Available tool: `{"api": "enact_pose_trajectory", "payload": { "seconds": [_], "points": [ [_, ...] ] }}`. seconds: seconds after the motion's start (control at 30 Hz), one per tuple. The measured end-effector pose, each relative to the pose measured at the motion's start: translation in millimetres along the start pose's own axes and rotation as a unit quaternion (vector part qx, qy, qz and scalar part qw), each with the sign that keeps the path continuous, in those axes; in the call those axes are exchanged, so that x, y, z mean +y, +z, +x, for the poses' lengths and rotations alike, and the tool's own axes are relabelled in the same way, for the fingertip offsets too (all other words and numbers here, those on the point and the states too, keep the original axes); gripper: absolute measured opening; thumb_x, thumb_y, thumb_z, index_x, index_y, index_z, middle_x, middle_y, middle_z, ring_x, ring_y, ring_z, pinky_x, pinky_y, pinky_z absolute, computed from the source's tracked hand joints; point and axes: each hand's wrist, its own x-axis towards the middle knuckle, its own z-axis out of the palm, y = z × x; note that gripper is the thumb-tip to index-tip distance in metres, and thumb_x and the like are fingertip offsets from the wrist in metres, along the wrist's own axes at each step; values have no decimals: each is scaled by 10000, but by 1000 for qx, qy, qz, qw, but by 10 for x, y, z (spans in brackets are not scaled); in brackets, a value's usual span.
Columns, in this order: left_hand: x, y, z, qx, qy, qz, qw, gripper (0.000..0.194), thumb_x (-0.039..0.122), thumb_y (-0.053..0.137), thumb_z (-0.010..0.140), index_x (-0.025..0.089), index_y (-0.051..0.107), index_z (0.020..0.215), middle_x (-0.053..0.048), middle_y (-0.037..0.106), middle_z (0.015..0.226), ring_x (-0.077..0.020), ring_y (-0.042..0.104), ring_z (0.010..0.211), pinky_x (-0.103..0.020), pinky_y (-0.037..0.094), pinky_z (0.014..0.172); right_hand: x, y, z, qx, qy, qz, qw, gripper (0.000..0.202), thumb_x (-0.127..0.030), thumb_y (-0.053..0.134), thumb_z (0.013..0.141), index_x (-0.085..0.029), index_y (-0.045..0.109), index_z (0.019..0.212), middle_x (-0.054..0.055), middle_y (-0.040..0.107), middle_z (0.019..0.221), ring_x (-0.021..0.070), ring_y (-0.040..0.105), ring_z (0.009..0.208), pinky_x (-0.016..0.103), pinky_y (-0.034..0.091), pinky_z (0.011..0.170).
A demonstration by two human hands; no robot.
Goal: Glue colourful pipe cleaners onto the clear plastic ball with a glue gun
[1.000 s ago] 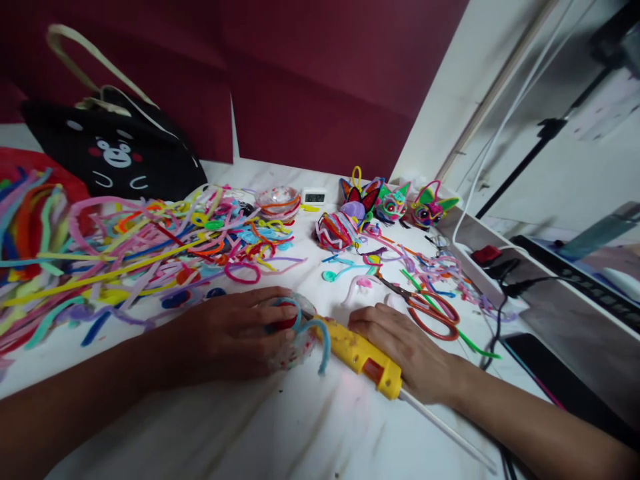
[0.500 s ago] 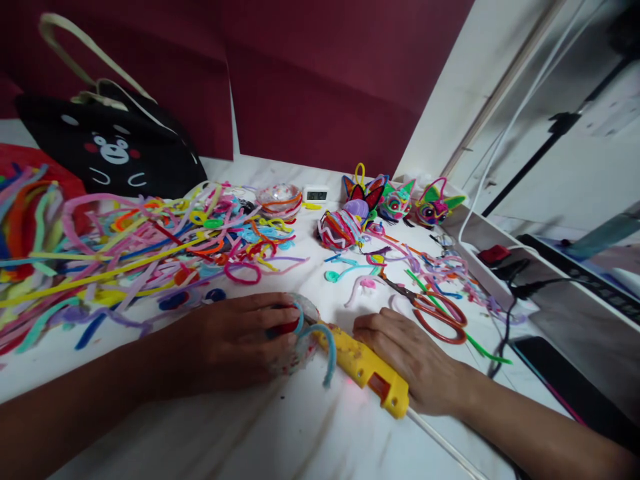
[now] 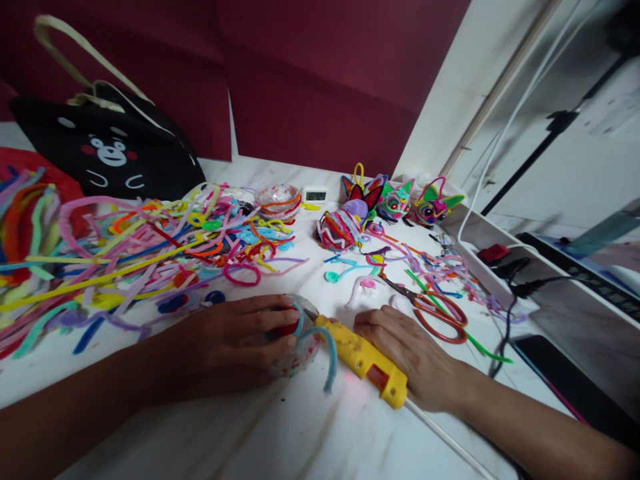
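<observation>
My left hand is wrapped round a clear speckled ball low in the middle of the view. A light blue pipe cleaner curls out from the ball over the table. My right hand is closed on a yellow glue gun, whose metal tip points at the ball beside the blue strip. Something red shows between my left fingers. Where exactly the tip touches is hard to make out.
Loose pipe cleaners are heaped at the left, before a black bag. Decorated balls stand at the back. Orange-handled scissors lie right of my right hand, near a dark phone and a power strip.
The glue gun has shifted slightly up and left, closer to the ball. My left hand keeps its hold almost unmoved.
</observation>
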Motion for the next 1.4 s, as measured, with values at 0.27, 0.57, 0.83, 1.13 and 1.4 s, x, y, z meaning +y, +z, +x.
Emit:
{"api": "enact_pose_trajectory", "payload": {
  "seconds": [0.27,0.57,0.83,1.13,1.4],
  "points": [
    [-3,2,-21,-10,-19,-17,1000,259,192,620,1046,168,681,1297,-143,682,1443,-250,488,1535,-381,469,1267,9,17,5,-2,16,7,1000,323,-364,391,1137,-126,596,1211,172,729,1069,248,711,934,374,601,812],
    [8,-40,34,-6,-15,-14,1000,227,192,638,1030,156,718,1240,-141,729,1353,-301,591,1441,-426,543,1208,-7,13,-13,-3,-5,2,1000,285,-340,408,1122,-141,577,1235,168,728,1062,252,708,938,371,586,816],
    [9,-22,38,14,-15,-5,1000,214,237,623,1039,175,733,1211,-99,732,1373,-286,609,1430,-381,520,1222,-18,19,-45,-2,-20,-6,1000,322,-325,384,1130,-102,586,1244,177,725,1031,257,715,905,390,580,793],
    [-18,-13,-2,-7,2,-8,1000,251,204,661,1032,147,712,1271,-156,695,1417,-274,514,1513,-411,492,1262,-36,18,-35,1,-32,-2,999,302,-332,386,1131,-117,595,1172,161,723,989,239,684,806,386,547,710],
    [8,-11,18,-8,-7,6,1000,235,232,598,1071,189,680,1287,-121,699,1396,-239,498,1527,-411,507,1249,-36,35,-26,2,-30,-4,1000,283,-299,408,1121,-95,597,1174,172,723,1001,246,681,842,391,542,734]
  ]
}}
